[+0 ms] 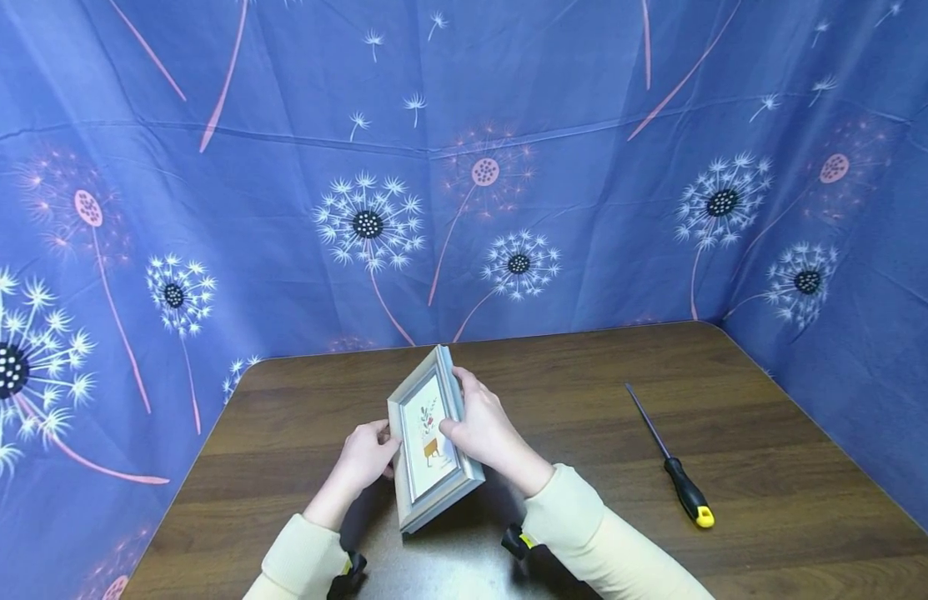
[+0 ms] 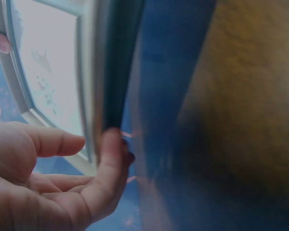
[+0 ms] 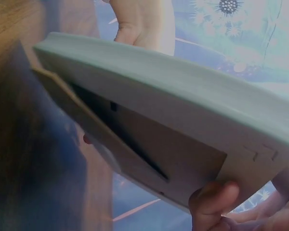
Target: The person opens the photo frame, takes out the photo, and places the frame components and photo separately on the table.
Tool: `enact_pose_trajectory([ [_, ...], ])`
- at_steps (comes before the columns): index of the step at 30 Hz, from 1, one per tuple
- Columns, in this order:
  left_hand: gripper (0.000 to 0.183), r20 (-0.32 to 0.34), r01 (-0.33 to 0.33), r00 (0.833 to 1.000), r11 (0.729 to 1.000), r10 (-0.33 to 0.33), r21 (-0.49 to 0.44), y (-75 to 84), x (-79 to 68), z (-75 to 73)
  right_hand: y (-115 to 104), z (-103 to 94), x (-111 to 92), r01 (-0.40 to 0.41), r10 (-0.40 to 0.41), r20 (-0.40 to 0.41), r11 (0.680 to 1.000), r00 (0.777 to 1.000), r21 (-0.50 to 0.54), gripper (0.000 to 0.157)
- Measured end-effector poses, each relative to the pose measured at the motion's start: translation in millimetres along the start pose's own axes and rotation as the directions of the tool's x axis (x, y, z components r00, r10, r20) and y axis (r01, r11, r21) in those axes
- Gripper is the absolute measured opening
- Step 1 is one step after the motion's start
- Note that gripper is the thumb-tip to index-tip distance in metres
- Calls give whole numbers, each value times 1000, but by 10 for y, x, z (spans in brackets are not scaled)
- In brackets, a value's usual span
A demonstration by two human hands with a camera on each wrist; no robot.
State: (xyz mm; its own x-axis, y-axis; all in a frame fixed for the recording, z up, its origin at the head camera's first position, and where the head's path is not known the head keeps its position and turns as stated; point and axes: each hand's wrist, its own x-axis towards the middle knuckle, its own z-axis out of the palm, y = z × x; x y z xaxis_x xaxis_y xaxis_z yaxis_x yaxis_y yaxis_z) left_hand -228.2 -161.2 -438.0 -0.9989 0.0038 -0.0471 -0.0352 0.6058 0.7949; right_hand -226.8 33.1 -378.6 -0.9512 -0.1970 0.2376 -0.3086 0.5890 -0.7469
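A grey picture frame (image 1: 441, 500) is held tilted above the table, its front turned up towards me. Behind its glazing lies a white print (image 1: 428, 450) with a small plant and an orange shape. The left hand (image 1: 368, 454) grips the left edge; in the left wrist view its thumb is at the front and fingers (image 2: 111, 159) reach around the side. On the opposite edge the right hand (image 1: 489, 427) holds on, thumb over the front. From the right wrist, the frame's back (image 3: 183, 149) shows, with a flap-like stand (image 3: 82, 108) angled out from it.
A screwdriver (image 1: 684, 487) with a black and yellow handle lies on the brown wooden table (image 1: 584, 375), right of the hands. Blue dandelion-print cloth (image 1: 584, 208) hangs behind and beside the table. Dark straps with yellow marks (image 1: 516, 542) sit at both wrists.
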Motion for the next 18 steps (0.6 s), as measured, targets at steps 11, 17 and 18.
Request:
enact_pose_trajectory([
  [11, 41, -92, -142, 982, 968, 164, 209, 300, -24, -52, -85, -110, -16, 12, -12, 2, 999, 1000, -51, 75],
  [17, 39, -86, -198, 973, 968, 213, 154, 596, -32, -64, -154, -161, -29, 17, -15, 19, 996, 1000, -86, 75],
  [18, 39, -84, -206, 972, 969, 218, 139, 646, -32, -66, -164, -165, -32, 22, -20, 20, 996, 1000, -90, 75],
])
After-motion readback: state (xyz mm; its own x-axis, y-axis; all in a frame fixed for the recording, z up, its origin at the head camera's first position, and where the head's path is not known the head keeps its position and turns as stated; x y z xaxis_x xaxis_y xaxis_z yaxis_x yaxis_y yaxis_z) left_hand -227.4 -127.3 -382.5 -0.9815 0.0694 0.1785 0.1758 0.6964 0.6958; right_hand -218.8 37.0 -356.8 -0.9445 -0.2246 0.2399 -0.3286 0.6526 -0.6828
